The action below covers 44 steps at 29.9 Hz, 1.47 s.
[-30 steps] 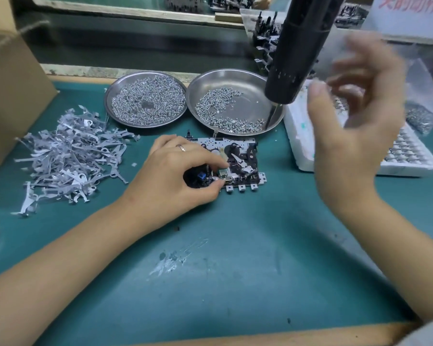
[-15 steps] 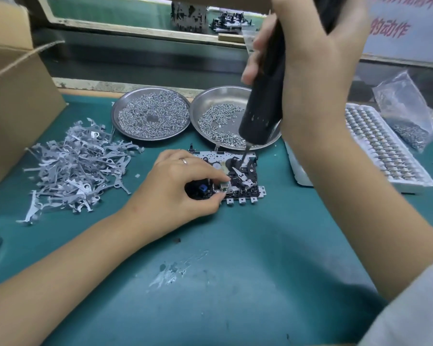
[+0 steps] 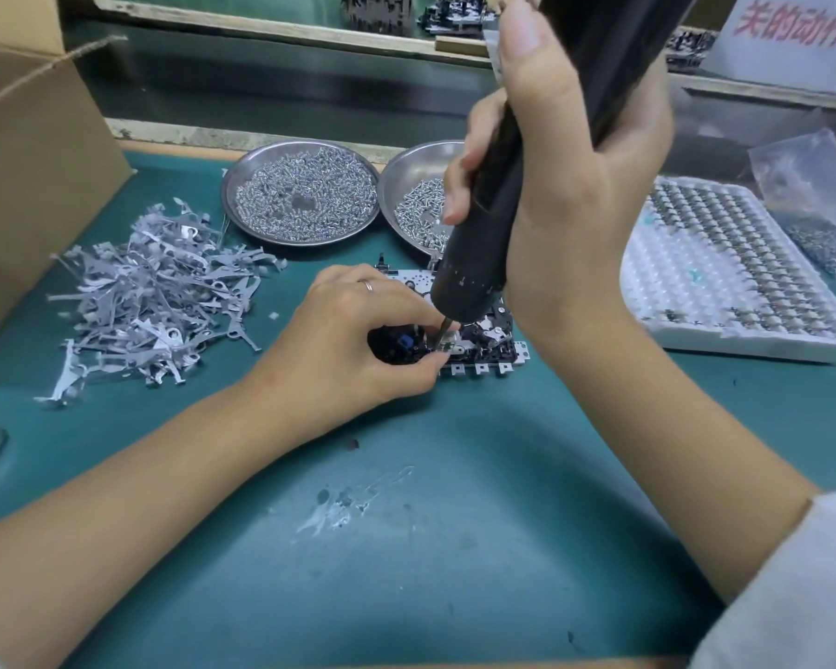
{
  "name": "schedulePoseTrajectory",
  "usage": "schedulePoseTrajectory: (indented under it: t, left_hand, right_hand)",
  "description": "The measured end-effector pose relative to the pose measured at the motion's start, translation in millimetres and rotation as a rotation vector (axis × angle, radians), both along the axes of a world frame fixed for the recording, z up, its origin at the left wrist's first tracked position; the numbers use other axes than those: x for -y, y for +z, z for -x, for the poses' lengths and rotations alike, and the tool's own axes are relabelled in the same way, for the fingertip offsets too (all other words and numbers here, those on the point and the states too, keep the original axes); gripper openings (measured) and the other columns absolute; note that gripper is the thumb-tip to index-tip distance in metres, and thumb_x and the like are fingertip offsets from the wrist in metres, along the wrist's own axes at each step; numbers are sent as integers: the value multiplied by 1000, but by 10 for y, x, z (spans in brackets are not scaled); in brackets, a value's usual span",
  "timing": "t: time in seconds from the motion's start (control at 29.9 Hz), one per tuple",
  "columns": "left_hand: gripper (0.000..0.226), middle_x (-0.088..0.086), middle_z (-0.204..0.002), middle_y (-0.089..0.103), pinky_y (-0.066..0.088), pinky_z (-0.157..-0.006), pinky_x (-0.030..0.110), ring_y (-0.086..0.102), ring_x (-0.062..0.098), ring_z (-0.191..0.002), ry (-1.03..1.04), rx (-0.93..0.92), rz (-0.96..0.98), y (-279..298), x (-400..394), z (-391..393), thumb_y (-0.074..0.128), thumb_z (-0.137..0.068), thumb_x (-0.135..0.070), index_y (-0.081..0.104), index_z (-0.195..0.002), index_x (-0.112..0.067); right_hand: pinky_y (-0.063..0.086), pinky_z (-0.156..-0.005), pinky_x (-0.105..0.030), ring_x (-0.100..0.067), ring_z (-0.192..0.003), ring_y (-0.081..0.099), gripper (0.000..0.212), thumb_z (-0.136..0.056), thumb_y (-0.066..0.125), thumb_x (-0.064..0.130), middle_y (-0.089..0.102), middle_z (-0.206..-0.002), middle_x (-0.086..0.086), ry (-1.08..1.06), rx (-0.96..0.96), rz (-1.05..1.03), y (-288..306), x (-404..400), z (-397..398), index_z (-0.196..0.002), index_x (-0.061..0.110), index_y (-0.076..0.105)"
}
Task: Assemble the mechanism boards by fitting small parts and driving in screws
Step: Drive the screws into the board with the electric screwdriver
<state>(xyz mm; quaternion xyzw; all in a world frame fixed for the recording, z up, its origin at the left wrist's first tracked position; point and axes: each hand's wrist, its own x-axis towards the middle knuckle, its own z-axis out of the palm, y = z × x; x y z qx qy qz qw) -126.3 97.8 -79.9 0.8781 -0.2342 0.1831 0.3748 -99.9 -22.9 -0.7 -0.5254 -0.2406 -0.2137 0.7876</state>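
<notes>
since a moment ago the electric screwdriver [image 3: 498, 210] is coming down, its bit now touching the mechanism board [image 3: 479, 342] on the green mat [image 3: 406, 572]. right hand [image 3: 575, 176] is gripping its barrel, fingers wrapped round; left hand [image 3: 358, 340] is pinching the board's left end.

The left hand [image 3: 358, 340] lies low on the tabletop [image 3: 454, 548], forearm stretched forward, thumb and fingertips pinched together. The right hand [image 3: 565, 185] is raised above it, fingers wrapped in a closed grip, forearm slanting down.
</notes>
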Motion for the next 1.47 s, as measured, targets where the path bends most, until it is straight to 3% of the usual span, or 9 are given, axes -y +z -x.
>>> schedulePoseTrajectory:
  t: [0.3, 0.5, 0.63, 0.8, 1.17, 1.34, 1.47]
  left_hand:
    - [25, -17, -83, 64, 41, -89, 41, 57, 15, -84, 1, -10, 9, -1, -9, 6, 74, -67, -28, 77, -88, -14]
    - [20, -33, -80, 52, 44, -86, 41, 49, 3, -80, -24, 19, 21, -2, -1, -5, 75, -67, -26, 76, -84, -15]
    - [22, -22, -82, 60, 44, -87, 45, 54, 9, -82, -15, 5, 22, -7, -8, -4, 75, -67, -27, 76, -86, -16]
    - [21, -28, -81, 56, 45, -86, 47, 54, 11, -82, -24, 0, 15, 0, -9, -4, 75, -67, -27, 76, -84, -14]
    - [23, -15, -81, 65, 44, -87, 48, 58, 20, -83, -30, -5, -1, 4, -12, -8, 74, -68, -26, 76, -85, -10]
    - [23, -28, -79, 56, 43, -88, 46, 59, 18, -84, -25, -16, 0, 17, -6, 1, 74, -67, -27, 76, -84, -12]
    - [16, -31, -80, 55, 43, -88, 41, 54, 6, -84, -27, -22, 36, 33, 10, 19, 74, -66, -25, 68, -79, -30]
  right_hand:
    - [38, -39, -25, -25, -33, 43, 14, -87, 55, 2, 44, -51, -8, 16, 13, -8, -17, -2, -16, -92, 1, 43]
    - [37, -39, -25, -23, -33, 41, 14, -86, 55, 2, 43, -51, -5, 5, 21, -19, -12, 3, -13, -93, 2, 43]
    - [37, -39, -25, -23, -33, 42, 13, -86, 55, 2, 44, -51, -5, 5, 16, -17, -18, 3, -8, -92, 2, 43]
    - [38, -38, -25, -20, -35, 43, 15, -86, 55, 0, 45, -60, -4, -1, 41, -17, -21, -6, 3, -94, 0, 43]
    - [37, -38, -24, -26, -33, 42, 14, -86, 56, 1, 45, -58, -8, -8, 38, 22, -46, -14, 7, -90, 3, 42]
    - [37, -38, -23, -26, -34, 42, 15, -87, 55, 1, 45, -57, -8, -9, 30, 18, -57, -8, 5, -86, 7, 42]
    - [37, -39, -24, -23, -32, 44, 13, -86, 55, 2, 46, -56, -7, -12, 47, -1, -32, 51, -4, -89, 4, 42]
